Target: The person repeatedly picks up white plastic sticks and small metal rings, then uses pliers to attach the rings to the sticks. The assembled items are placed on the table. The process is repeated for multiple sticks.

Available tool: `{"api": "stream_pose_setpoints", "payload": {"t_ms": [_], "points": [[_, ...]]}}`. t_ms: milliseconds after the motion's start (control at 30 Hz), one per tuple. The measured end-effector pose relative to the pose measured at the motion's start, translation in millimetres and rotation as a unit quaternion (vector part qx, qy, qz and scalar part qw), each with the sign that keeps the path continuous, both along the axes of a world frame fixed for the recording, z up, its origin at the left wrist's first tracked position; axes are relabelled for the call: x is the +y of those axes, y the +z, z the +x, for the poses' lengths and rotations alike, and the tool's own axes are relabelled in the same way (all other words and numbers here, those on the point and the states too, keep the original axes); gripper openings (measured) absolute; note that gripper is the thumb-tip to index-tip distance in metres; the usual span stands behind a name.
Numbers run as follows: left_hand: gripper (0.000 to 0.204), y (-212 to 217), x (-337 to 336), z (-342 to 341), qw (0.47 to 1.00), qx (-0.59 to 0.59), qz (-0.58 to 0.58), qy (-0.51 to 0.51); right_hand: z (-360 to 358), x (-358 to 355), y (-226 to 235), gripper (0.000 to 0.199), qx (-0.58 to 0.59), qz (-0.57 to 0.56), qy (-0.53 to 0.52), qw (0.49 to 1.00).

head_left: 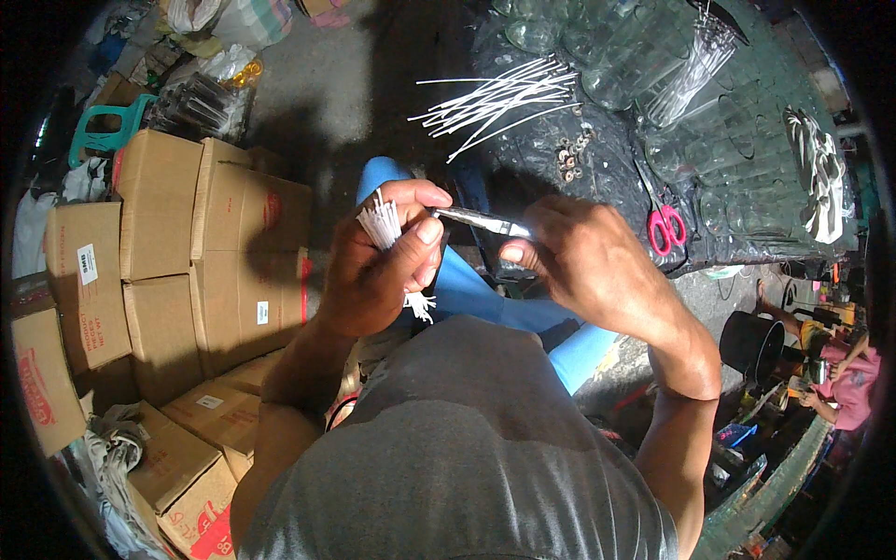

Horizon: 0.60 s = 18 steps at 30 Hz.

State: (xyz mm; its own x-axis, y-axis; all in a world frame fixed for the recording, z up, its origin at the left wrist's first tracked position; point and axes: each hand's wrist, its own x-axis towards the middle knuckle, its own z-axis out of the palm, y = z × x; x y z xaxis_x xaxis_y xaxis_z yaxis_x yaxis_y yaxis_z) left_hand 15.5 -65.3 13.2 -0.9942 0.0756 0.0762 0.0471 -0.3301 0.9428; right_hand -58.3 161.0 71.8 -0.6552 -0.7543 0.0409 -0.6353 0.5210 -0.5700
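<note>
In my left hand (364,280) is a bundle of white wick-like cords (380,224), its ends sticking out above and below the closed fingers. My right hand (597,257) grips silver pliers (478,220), whose tips meet the thumb and forefinger of the left hand. What the tips pinch is too small to tell. Ahead, on a table covered in black plastic, lies a fan of white wicks (504,103) with dark ends. Small metal rings (571,157) are scattered beside them. Scissors (665,224) with pink handles rest farther right.
Many clear glass jars (607,79) crowd the table, along with another wick bundle (695,70) and white cords (821,182). Stacked cardboard boxes (247,210) stand close on my left, near a green stool (110,126). At right are a black bucket (751,345) and a person in pink (854,387).
</note>
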Motion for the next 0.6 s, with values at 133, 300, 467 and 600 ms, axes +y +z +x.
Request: {"api": "stream_pose_setpoints", "payload": {"t_ms": [133, 300, 467, 600], "points": [[0.025, 4, 0, 2, 1.000, -0.007, -0.028, 0.013, -1, -2, -1, 0.040, -0.019, 0.010, -0.004, 1.000], [0.029, 3, 6, 5, 0.993, -0.038, -0.099, 0.052, -1, -3, -8, 0.041, -0.019, -0.003, -0.017, 1.000], [0.020, -6, -4, 8, 0.978, -0.078, -0.190, 0.043, -2, 0, -13, 0.042, 0.013, -0.013, -0.036, 0.999], [0.019, -2, -3, 9, 0.974, -0.117, -0.195, 0.000, 2, 2, -16, 0.040, -0.004, -0.008, -0.049, 0.999]]}}
